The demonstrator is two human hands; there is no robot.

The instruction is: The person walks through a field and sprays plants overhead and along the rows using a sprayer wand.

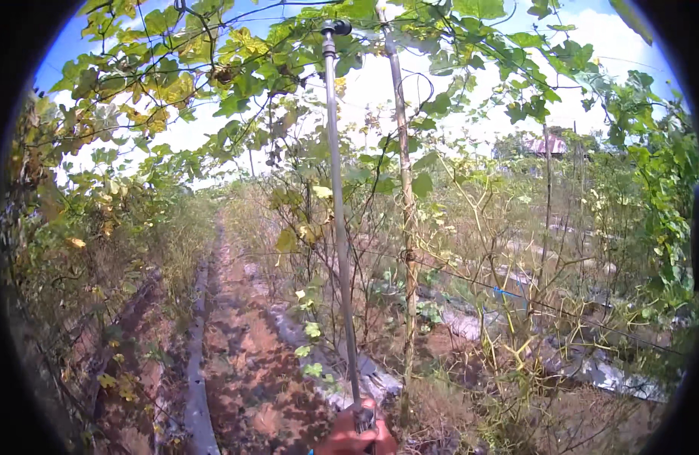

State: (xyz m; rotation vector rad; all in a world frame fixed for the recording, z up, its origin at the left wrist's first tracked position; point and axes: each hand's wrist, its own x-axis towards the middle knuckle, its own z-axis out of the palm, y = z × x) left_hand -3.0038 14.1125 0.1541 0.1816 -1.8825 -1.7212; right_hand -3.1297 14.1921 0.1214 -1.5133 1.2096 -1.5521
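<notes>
A hand, which looks like my left hand [355,435], shows at the bottom centre, only its upper part in the picture. Its fingers are wrapped around the lower end of a long metal spray wand [339,189]. The wand rises steeply, leaning slightly left, and its dark nozzle [336,27] is up among the green leaves [289,45] of an overhead vine. From this view I cannot tell whether the nozzle touches the leaves. No spray can be made out. My right hand does not show.
Just right of the wand stands a wooden pole [404,174] supporting the vines. A dirt path [239,341] runs ahead on the left, edged by plastic mulch strips [200,364]. Dry, tangled stems [509,334] fill the right side, crossed by a thin line. A roofed building [545,145] stands far off.
</notes>
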